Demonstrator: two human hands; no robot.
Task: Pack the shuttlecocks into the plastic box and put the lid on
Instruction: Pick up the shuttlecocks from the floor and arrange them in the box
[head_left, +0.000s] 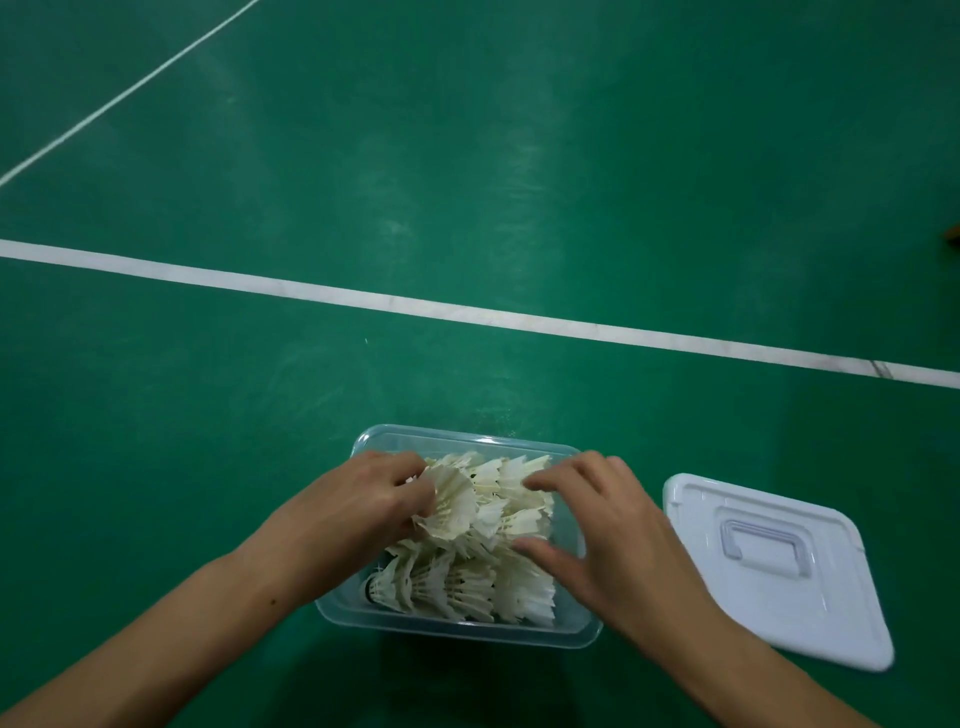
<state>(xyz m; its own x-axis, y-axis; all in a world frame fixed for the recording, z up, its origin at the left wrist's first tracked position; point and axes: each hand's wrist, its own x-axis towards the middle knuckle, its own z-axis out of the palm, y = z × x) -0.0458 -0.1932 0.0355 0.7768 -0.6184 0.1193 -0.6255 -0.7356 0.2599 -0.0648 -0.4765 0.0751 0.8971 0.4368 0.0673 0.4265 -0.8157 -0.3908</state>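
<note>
Green court floor (467, 182) carries everything. Nearest, the clear box (457, 626) holds white shuttlecocks (467, 582). Left hand (363, 499) pinches one shuttlecock (452, 501); right hand (618, 530) presses the pile with spread fingers. Lid (774, 566) lies just right of it. Farther, a white line (467, 312).

Badminton court — green floor (467, 156), white lines (467, 312)

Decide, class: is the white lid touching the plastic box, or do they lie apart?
Apart. The head view shows a strip of green floor between the plastic box and the lid, which lies flat to the box's right.
</note>
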